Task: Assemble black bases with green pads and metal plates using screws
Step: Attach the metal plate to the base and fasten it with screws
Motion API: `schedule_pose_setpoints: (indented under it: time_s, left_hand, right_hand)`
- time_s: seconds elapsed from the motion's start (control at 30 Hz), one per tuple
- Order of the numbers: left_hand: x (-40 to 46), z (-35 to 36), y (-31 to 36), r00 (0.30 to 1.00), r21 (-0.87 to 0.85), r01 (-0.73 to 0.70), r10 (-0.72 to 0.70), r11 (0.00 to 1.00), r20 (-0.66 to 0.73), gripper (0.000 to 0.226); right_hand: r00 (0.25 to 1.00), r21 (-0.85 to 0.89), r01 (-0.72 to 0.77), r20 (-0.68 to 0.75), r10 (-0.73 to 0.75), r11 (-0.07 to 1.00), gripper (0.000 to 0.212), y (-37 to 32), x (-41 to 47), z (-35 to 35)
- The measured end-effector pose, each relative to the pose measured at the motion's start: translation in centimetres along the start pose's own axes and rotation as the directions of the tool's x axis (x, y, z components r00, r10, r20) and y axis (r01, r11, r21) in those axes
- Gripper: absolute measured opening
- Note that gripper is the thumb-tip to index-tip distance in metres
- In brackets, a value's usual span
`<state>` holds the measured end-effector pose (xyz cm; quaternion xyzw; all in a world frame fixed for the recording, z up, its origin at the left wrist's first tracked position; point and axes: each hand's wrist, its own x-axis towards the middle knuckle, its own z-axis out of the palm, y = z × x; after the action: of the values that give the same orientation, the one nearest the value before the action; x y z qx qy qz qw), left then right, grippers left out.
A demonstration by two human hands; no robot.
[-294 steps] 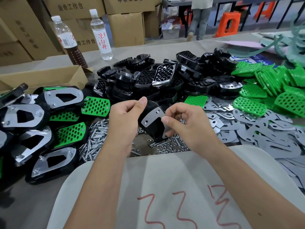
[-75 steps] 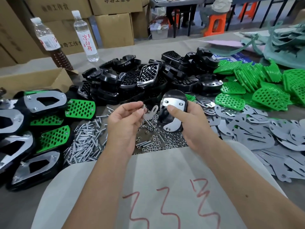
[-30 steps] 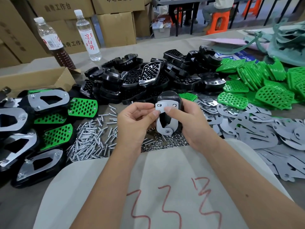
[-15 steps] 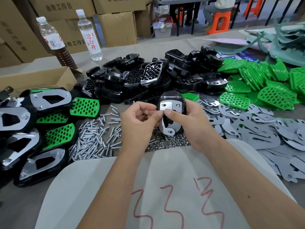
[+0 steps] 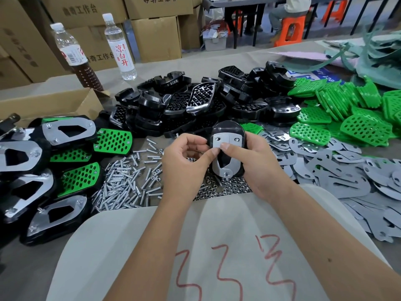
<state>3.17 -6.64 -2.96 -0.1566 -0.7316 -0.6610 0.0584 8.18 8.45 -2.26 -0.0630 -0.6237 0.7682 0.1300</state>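
The counter (image 5: 195, 61) is carrying everything, and it is running from big to small: a heap of black bases (image 5: 201, 105) is sitting at twelve o'clock from the hands, green pads (image 5: 347, 114) are spreading toward two o'clock, grey metal plates (image 5: 338, 170) are lying at three o'clock, finished pieces (image 5: 43, 166) are lining up at nine o'clock, and loose screws (image 5: 125, 183) are lying just left of the wrists with small nuts (image 5: 227, 187) below the hands. Between the hands one base (image 5: 227, 129) is standing nearly upright, its long axis running twelve to six, with a plate (image 5: 225, 153) lying on its face. The right hand (image 5: 258, 161) is wrapping the base from three o'clock, thumb pressing on the plate. The left hand (image 5: 186, 161) is coming in from nine o'clock, fingertips pinching at the plate's left edge; whether a screw is sitting between them is too small to tell. The plate's upper left hole is lying just past the left fingertips toward one o'clock, so the left hand is the nearer one for seating a fastener there, and the right looks best kept as the clamp.
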Motion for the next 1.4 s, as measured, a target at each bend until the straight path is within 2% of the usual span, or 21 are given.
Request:
schedule_pose_setpoints:
  time_s: [0.23,0.4,0.53,0.63,0.77,0.8,0.87,0.93,1.07,1.17,1.27,1.4]
  left_hand:
    - [-0.3,0.1,0.9,0.994,-0.017,0.013,-0.011,1.000,0.110,0.018]
    - [-0.4,0.1,1.4,0.985,-0.059,-0.017,0.027,0.998,0.173,0.019]
    - [-0.4,-0.4,1.0,0.993,-0.145,0.051,-0.034,0.988,0.116,0.019]
    - [-0.4,-0.4,1.1,0.992,-0.196,0.091,-0.071,0.976,0.106,0.021]
    - [0.0,-0.4,1.1,0.986,-0.268,0.159,-0.166,0.950,-0.002,0.023]
    - [0.3,-0.6,1.0,0.975,-0.321,0.186,-0.216,0.929,-0.060,0.022]
    - [0.9,-1.3,0.8,0.942,-0.426,0.199,-0.293,0.883,-0.166,0.020]
    - [1.5,-2.0,0.6,0.920,-0.433,0.183,-0.310,0.882,-0.242,0.022]
    - [2.2,-3.1,0.3,0.877,-0.407,0.185,-0.337,0.895,-0.341,0.035]
    - [2.6,-3.6,0.3,0.870,-0.402,0.183,-0.338,0.897,-0.359,0.034]
    - [2.5,-3.7,0.4,0.875,-0.394,0.179,-0.328,0.902,-0.355,0.027]
    - [2.4,-3.6,0.4,0.883,-0.406,0.170,-0.322,0.898,-0.341,0.022]
  right_hand:
    - [0.997,0.035,0.062,0.046,-0.063,0.997,0.032,-0.3,-0.3,0.1]
    - [0.975,-0.084,0.221,0.036,-0.218,0.972,0.030,-0.2,-0.6,0.6]
    - [0.945,-0.248,0.328,0.081,-0.318,0.912,0.034,-0.2,-0.6,1.1]
    - [0.943,-0.355,0.329,0.078,-0.323,0.875,0.038,-0.1,-0.6,1.2]
    - [0.925,-0.483,0.297,-0.068,-0.373,0.824,0.037,-0.1,-0.6,0.9]
    - [0.911,-0.525,0.322,-0.056,-0.409,0.788,0.033,-0.2,-0.6,0.7]
    - [0.886,-0.668,0.390,0.086,-0.456,0.633,0.023,-0.4,-0.6,0.2]
    - [0.886,-0.732,0.427,0.221,-0.408,0.531,0.024,-0.3,-0.8,0.0]
    - [0.911,-0.793,0.405,0.306,-0.278,0.456,0.023,-0.3,-0.9,0.0]
    - [0.908,-0.830,0.419,0.389,-0.155,0.369,0.017,-0.2,-1.1,0.4]
    - [0.915,-0.831,0.401,0.386,-0.118,0.385,0.007,-0.4,-1.1,0.7]
    - [0.920,-0.811,0.389,0.369,-0.134,0.436,0.017,-0.5,-1.2,0.5]
